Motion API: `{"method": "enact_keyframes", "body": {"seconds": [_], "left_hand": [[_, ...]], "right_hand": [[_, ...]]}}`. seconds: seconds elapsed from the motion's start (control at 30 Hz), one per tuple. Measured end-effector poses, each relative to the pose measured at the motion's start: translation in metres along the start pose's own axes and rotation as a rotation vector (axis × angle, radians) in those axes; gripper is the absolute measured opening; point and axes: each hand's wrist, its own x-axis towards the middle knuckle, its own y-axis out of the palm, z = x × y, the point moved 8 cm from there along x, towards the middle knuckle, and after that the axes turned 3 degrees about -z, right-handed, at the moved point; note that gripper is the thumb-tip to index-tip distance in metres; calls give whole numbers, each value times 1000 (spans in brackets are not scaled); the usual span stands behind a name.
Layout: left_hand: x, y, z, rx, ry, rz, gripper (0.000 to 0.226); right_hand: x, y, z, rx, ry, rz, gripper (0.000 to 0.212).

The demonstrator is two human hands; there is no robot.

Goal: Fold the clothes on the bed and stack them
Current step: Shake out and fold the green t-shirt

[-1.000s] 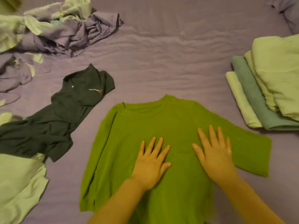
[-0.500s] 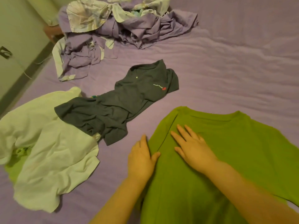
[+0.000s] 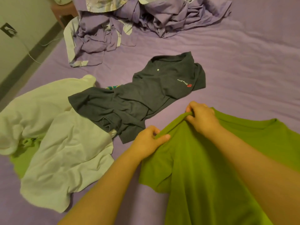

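Note:
A green T-shirt (image 3: pixel 203 168) lies spread on the purple bed sheet (image 3: pixel 243 65) at the lower right, neckline toward the far side. My left hand (image 3: pixel 149 142) pinches the shirt's left edge near the sleeve. My right hand (image 3: pixel 201 117) grips the left shoulder, bunching the cloth and lifting it slightly off the sheet. A crumpled dark grey T-shirt (image 3: pixel 142 98) with a small red logo lies just left of my hands. Left of that sits a rumpled white garment (image 3: pixel 61 143). The stack of folded clothes is out of view.
A heap of purple and pale patterned bedding (image 3: pixel 129 25) lies at the far side. A scrap of bright green cloth (image 3: pixel 21 161) peeks from under the white garment. The bed's left edge meets a wall and floor (image 3: pixel 19 46) with a cable.
The view swung left. Both hands left the shirt's middle, slid to its left side, and now pinch the left shoulder and sleeve edge instead of lying flat.

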Motion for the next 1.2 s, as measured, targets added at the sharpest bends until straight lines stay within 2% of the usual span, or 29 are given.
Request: {"method": "enact_keyframes", "body": {"seconds": [0.07, 0.13, 0.2, 0.27, 0.4, 0.47, 0.53, 0.6, 0.73, 0.83, 0.87, 1.0, 1.07, 1.13, 1.2], "left_hand": [[-5, 8, 13, 77, -74, 195, 33], [-10, 4, 23, 139, -109, 297, 24], [-8, -11, 23, 177, -83, 276, 24], [-6, -33, 12, 251, -11, 181, 29], [-10, -67, -10, 404, 98, 42, 38], [-13, -69, -8, 515, 98, 91, 37], [-16, -66, 2, 606, 66, 170, 52], [-19, -63, 11, 640, 64, 171, 68], [-26, -63, 28, 542, 75, 1, 66], [-41, -71, 47, 538, 53, -205, 60], [-48, -72, 54, 499, 24, -253, 60], [-62, -73, 80, 202, -88, -362, 56], [-65, -74, 85, 5, -85, -407, 50], [-68, -70, 79, -183, 4, -423, 49], [-71, -61, 68, -247, 101, -381, 55]], "right_hand": [[-4, 0, -6, -52, 16, -43, 9], [-9, 0, -10, -101, 1, -43, 19], [-10, 1, -8, -187, -54, -4, 25], [-10, -1, -2, -241, -88, 18, 19], [-9, -14, 9, -254, -64, -51, 16], [-12, -7, 19, -257, -111, 23, 26], [-20, 8, 35, -244, -183, 164, 37], [-29, 20, 55, -192, -246, 217, 36], [-38, 47, 84, -158, -349, 215, 34], [-44, 68, 88, -344, -362, 232, 46], [-45, 69, 86, -380, -342, 206, 43], [-48, 44, 79, -206, -325, 25, 11], [-50, 35, 65, -182, -295, 10, 16], [-56, 33, 58, -211, -291, 51, 17], [-63, 31, 64, -199, -330, 49, 12]]}}
